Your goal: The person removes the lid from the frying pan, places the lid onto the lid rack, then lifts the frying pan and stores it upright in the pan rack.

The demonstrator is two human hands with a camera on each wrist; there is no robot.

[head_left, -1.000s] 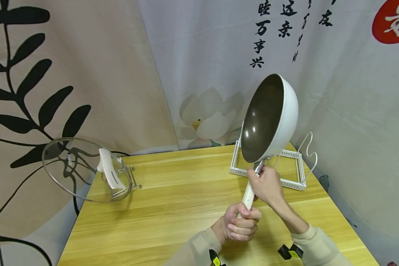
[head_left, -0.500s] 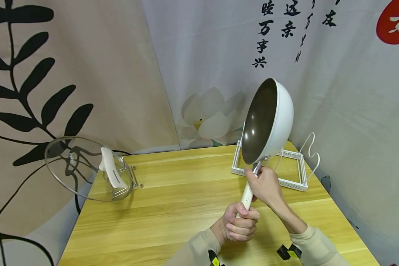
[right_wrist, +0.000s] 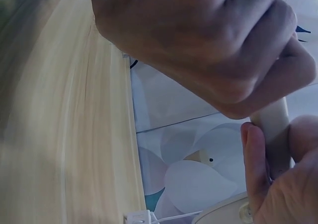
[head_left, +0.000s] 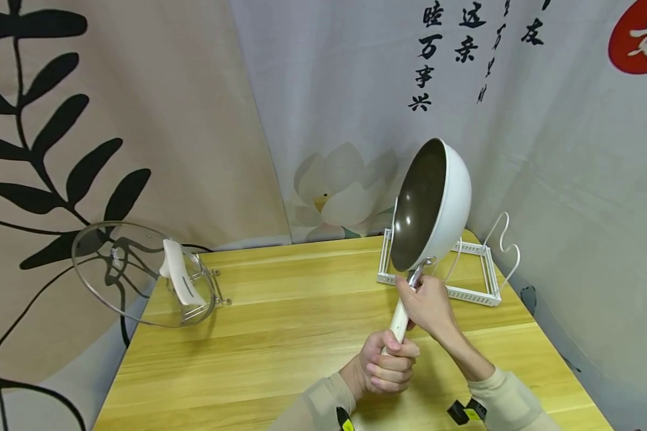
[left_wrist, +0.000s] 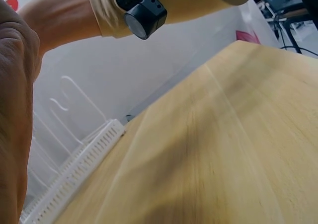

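Note:
A deep wok (head_left: pixel 453 197), white outside and dark brown inside, is held up on its side above the table's back right. My left hand (head_left: pixel 386 363) is wrapped round the end of its white handle (head_left: pixel 399 323). Higher up, near the metal collar, my right hand (head_left: pixel 430 304) grips the same handle. In the right wrist view the left hand (right_wrist: pixel 198 40) curls over the handle (right_wrist: pixel 274 132), with the right hand (right_wrist: pixel 290 184) close by. Behind and below the wok stands a white rack (head_left: pixel 471 296) with wire hooks, partly hidden by the pan.
At the left of the wooden table (head_left: pixel 280 299), a glass lid with a white handle (head_left: pixel 180 275) leans upright in a wire stand (head_left: pixel 196 312). Curtains with printed leaves and writing hang behind the table. The white rack (left_wrist: pixel 74 172) also shows in the left wrist view.
The wok has come down slightly and shifted a little left, still held by both hands. The lid and stand stay where they were.

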